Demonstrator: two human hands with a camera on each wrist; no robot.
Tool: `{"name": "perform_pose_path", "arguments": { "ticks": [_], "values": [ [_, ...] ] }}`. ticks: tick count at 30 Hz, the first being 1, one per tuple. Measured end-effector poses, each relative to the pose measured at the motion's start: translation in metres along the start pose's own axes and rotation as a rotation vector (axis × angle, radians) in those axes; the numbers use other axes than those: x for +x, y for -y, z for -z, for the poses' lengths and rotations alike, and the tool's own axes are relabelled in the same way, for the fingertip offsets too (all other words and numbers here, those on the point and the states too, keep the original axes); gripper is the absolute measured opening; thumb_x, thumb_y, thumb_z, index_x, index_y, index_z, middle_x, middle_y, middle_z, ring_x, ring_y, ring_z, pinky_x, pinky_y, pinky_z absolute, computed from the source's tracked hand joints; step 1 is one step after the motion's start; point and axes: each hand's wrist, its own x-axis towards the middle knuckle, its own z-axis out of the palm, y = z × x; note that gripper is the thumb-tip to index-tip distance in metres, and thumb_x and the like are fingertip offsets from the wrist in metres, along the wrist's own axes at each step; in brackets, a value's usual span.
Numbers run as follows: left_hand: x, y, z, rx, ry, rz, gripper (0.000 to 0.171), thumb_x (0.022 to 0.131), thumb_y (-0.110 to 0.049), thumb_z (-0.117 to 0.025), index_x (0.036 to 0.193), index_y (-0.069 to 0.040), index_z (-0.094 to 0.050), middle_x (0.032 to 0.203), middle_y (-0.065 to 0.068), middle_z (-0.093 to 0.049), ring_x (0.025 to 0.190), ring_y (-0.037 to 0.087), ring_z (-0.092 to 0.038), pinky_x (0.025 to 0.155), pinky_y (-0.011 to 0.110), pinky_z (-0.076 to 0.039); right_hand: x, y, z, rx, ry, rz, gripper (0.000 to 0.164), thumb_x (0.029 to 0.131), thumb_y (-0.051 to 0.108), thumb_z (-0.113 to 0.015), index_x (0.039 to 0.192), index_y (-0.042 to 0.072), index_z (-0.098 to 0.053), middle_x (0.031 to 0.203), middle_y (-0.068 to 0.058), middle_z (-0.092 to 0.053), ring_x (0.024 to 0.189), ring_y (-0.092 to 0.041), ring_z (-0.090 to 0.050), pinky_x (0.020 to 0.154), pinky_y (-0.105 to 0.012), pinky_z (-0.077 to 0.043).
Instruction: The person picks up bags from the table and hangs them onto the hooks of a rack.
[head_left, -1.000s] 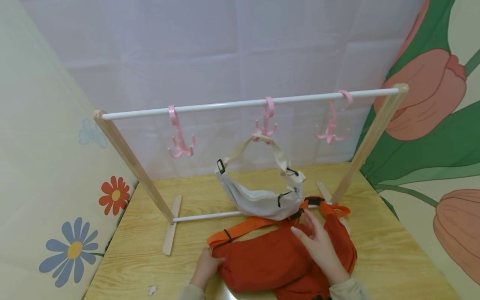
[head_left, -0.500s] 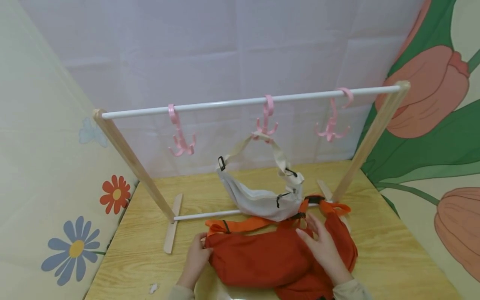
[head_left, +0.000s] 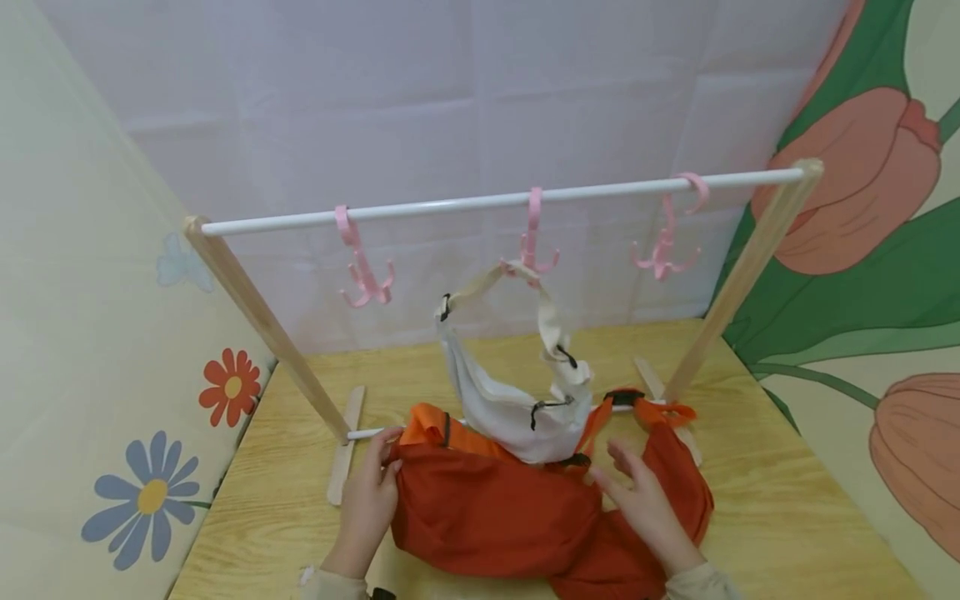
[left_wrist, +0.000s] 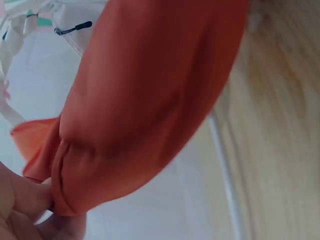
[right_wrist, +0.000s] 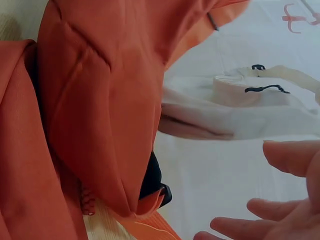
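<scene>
My left hand pinches the left end of a red waist bag with an orange strap. In the left wrist view, the fingers grip the bag's corner and its end hangs over the table. Beside the bag's right end, my right hand has its fingers spread and holds nothing. More red fabric with an orange strap and black buckle lies at the right, partly under the front bag. Behind, a white waist bag hangs by its strap from the middle pink hook; the red bag overlaps its lower edge.
A rack with a white top rail and wooden posts stands on the wood-grain table. Pink hooks hang at its left and right. A white cloth backs it, with flower-printed panels on both sides.
My left hand has raised the red bag's left end and moved it left and towards the rack. The white bag has swung slightly left. My right hand has stayed near the red bag's right end.
</scene>
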Motion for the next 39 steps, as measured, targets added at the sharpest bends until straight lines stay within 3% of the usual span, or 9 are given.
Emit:
{"name": "perform_pose_path", "arguments": {
  "ticks": [5,9,12,16,20,24,30,34,39],
  "values": [
    [0.009,0.0,0.0,0.098,-0.188,-0.343,0.046,0.073,0.019,-0.072,0.113,-0.003,-0.064,0.095,0.015,-0.075,0.075,0.033,-0.07,0.06,0.043,-0.053,-0.002,-0.003,-0.004,-0.039,0.027,0.054,0.05,0.097,0.011,-0.064,0.137,-0.015,-0.048,0.139,-0.036,-0.051,0.127,-0.053,-0.05,0.102,-0.059,-0.045],
    [0.019,-0.002,0.003,0.151,-0.246,-0.495,0.044,0.071,0.017,-0.074,0.11,-0.004,-0.068,0.089,0.011,-0.075,0.07,0.028,-0.07,0.058,0.039,-0.052,-0.003,-0.003,-0.006,-0.06,0.079,0.034,0.047,0.097,0.014,-0.065,0.134,-0.012,-0.053,0.137,-0.032,-0.055,0.123,-0.05,-0.053,0.1,-0.058,-0.047],
    [0.026,-0.007,0.007,0.206,-0.235,-0.564,0.04,0.072,0.015,-0.074,0.107,-0.003,-0.071,0.087,0.011,-0.075,0.071,0.025,-0.071,0.059,0.037,-0.055,-0.005,-0.003,-0.007,-0.034,0.133,0.031,0.046,0.097,0.016,-0.065,0.132,-0.012,-0.056,0.133,-0.029,-0.059,0.119,-0.046,-0.057,0.094,-0.048,-0.053],
    [0.032,-0.014,0.012,0.26,-0.201,-0.665,0.042,0.071,0.016,-0.07,0.107,-0.005,-0.073,0.087,0.009,-0.074,0.071,0.024,-0.069,0.06,0.036,-0.056,-0.006,-0.003,-0.009,0.023,0.279,0.112,0.043,0.099,0.017,-0.062,0.131,-0.012,-0.057,0.126,-0.028,-0.063,0.11,-0.036,-0.063,0.082,-0.031,-0.054],
    [0.035,-0.022,0.013,0.216,-0.17,-0.788,0.05,0.069,0.02,-0.06,0.109,-0.007,-0.073,0.089,0.005,-0.075,0.074,0.021,-0.069,0.065,0.034,-0.057,-0.003,0.005,-0.018,0.04,0.414,0.192,0.046,0.102,0.019,-0.059,0.136,-0.012,-0.053,0.125,-0.027,-0.064,0.109,-0.036,-0.063,0.082,-0.026,-0.052],
    [0.038,-0.027,0.016,0.153,-0.139,-0.893,0.045,0.08,0.018,-0.047,0.108,-0.007,-0.072,0.091,0.003,-0.075,0.075,0.019,-0.07,0.068,0.033,-0.058,0.001,0.014,-0.031,0.089,0.444,0.279,0.053,0.102,0.017,-0.059,0.142,-0.014,-0.044,0.125,-0.029,-0.064,0.112,-0.029,-0.065,0.087,-0.021,-0.052],
    [0.041,-0.032,0.03,0.142,-0.203,-0.967,0.044,0.1,0.008,-0.032,0.102,-0.005,-0.073,0.088,0.004,-0.075,0.075,0.02,-0.071,0.067,0.033,-0.058,0.002,0.02,-0.042,0.148,0.414,0.34,0.066,0.102,0.011,-0.058,0.149,-0.019,-0.023,0.116,-0.03,-0.067,0.105,-0.003,-0.064,0.088,-0.019,-0.051],
    [0.041,-0.033,0.038,0.107,-0.267,-0.944,0.04,0.105,0.002,-0.034,0.099,-0.004,-0.073,0.086,0.006,-0.074,0.075,0.021,-0.07,0.066,0.033,-0.058,0.001,0.021,-0.045,0.12,0.372,0.298,0.071,0.1,0.012,-0.061,0.148,-0.021,-0.019,0.112,-0.027,-0.069,0.104,-0.017,-0.068,0.086,-0.023,-0.053],
    [0.04,-0.033,0.041,-0.009,-0.325,-0.901,0.034,0.107,-0.005,-0.041,0.096,-0.001,-0.073,0.087,0.01,-0.074,0.077,0.023,-0.071,0.079,0.025,-0.057,-0.001,0.02,-0.048,0.079,0.256,0.178,0.064,0.097,0.011,-0.066,0.142,-0.021,-0.034,0.111,-0.021,-0.069,0.103,-0.034,-0.067,0.084,-0.027,-0.054]
  ]
}}
